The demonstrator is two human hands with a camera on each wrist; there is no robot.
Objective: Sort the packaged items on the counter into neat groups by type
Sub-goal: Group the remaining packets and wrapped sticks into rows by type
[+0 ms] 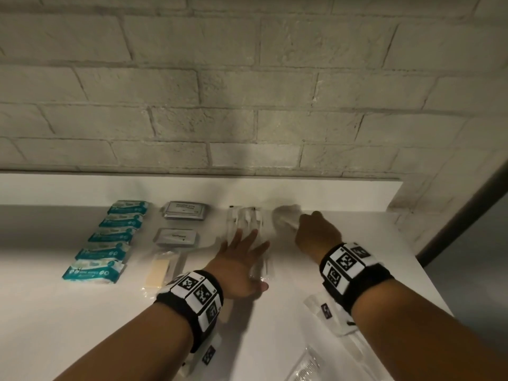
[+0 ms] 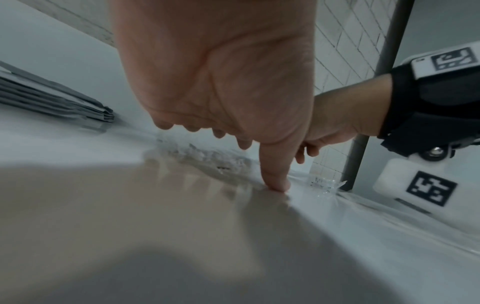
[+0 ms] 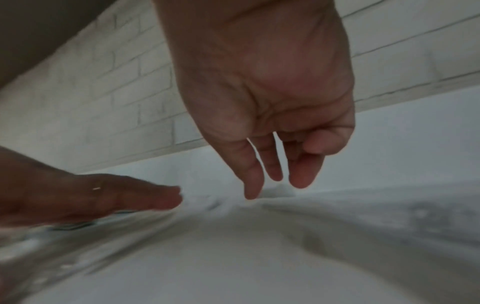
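My left hand lies flat with straight fingers on a row of clear-wrapped white items at mid-counter. In the left wrist view the left hand has its thumb tip down on crinkled clear plastic. My right hand reaches toward the wall beside a blurred white packet. Seen from the right wrist, the right hand hangs with relaxed fingers and holds nothing. Sorted at left are several teal wipe packs, grey shampoo sachets, grey toothpaste sachets and a wrapped soap bar.
The white counter ends at a brick wall behind and at an edge on the right, by a grey post. A white packet lies under my right wrist. A clear packet sits at the front.
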